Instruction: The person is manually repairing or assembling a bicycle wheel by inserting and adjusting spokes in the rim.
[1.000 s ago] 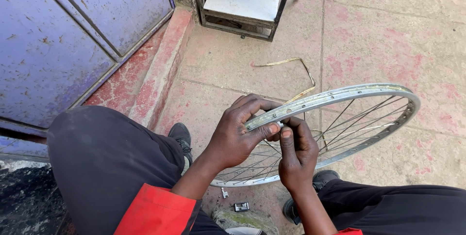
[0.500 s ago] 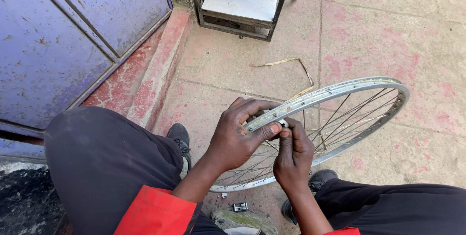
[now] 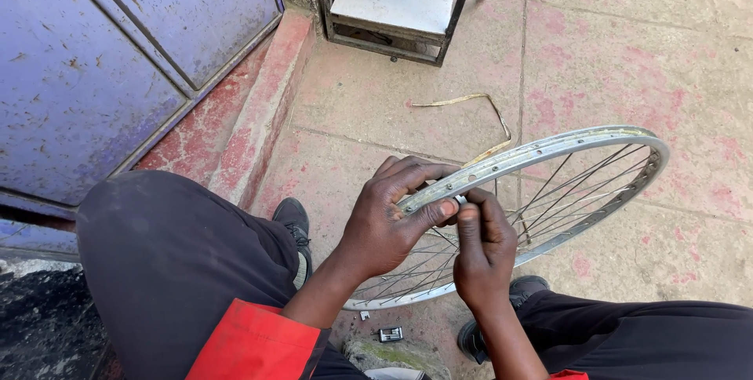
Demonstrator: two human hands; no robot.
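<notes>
A silver spoked bicycle wheel rim (image 3: 596, 145) stands tilted between my knees. My left hand (image 3: 388, 219) wraps over the near part of the rim, thumb pressed on its outer face. My right hand (image 3: 482, 247) sits just below the rim, its fingertips pinching a small metal part against the rim beside my left thumb. What that small part is cannot be made out. Thin spokes (image 3: 549, 207) fan out behind both hands.
A pale strip (image 3: 478, 113) lies curled on the paved floor beyond the wheel. A metal-framed stand (image 3: 392, 3) is at the back, a purple metal door (image 3: 102, 58) at left above a red step (image 3: 235, 129). A small dark object (image 3: 390, 334) lies by my feet.
The rim has shifted slightly left and turned a little in my hands. My right fingers have moved up close against the rim next to my left thumb.
</notes>
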